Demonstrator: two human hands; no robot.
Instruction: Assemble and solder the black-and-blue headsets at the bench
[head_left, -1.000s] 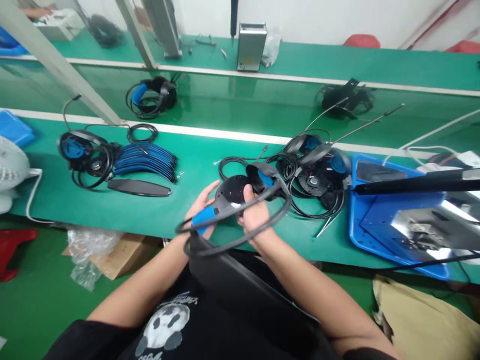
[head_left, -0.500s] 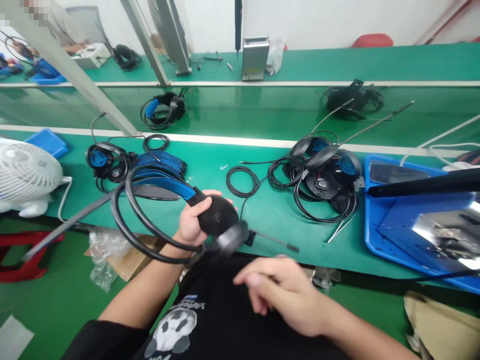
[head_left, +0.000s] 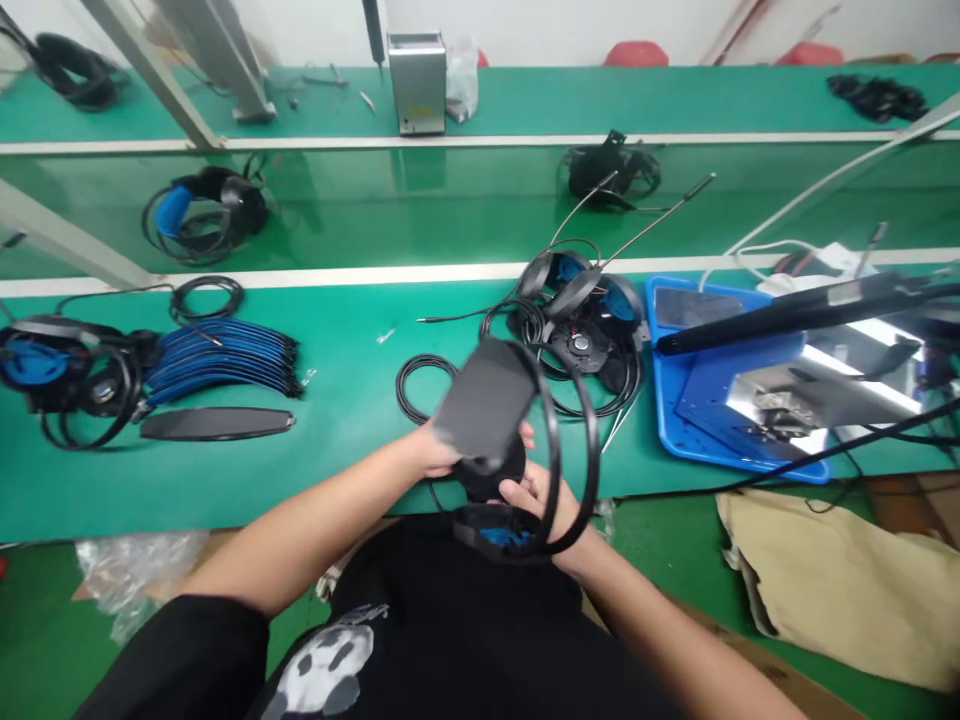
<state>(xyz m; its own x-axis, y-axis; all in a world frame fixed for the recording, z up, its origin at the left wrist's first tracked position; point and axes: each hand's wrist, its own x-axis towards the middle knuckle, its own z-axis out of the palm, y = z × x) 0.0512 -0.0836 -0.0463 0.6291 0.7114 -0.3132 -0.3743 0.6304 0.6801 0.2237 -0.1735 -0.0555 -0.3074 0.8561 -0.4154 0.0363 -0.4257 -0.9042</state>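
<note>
A headset point(head_left: 486, 400) with black tubular headband arcs is held over the front edge of the green workbench, close to my body. It is blurred, with a wide dark grey panel facing up and an earcup with blue inside at its near end. My left hand point(head_left: 436, 450) grips it from the left, most of the fingers hidden beneath the panel. On the other side my right hand point(head_left: 536, 490) holds it by the dark part, thumb on top, behind the arcs. A coiled black cable point(head_left: 420, 385) lies on the bench just beyond.
Partly assembled headsets point(head_left: 581, 335) lie with cables behind my hands. At left are a stack of blue-black headband strips point(head_left: 221, 358), a dark flat band point(head_left: 217, 424) and another open headset point(head_left: 67, 365). A blue tray point(head_left: 664, 420) with metal parts stands at right, a black bar across it.
My right hand, free before, has come onto the headset. The headset has been turned, so its arcs now point right instead of left. The camera view has swung to the right.
</note>
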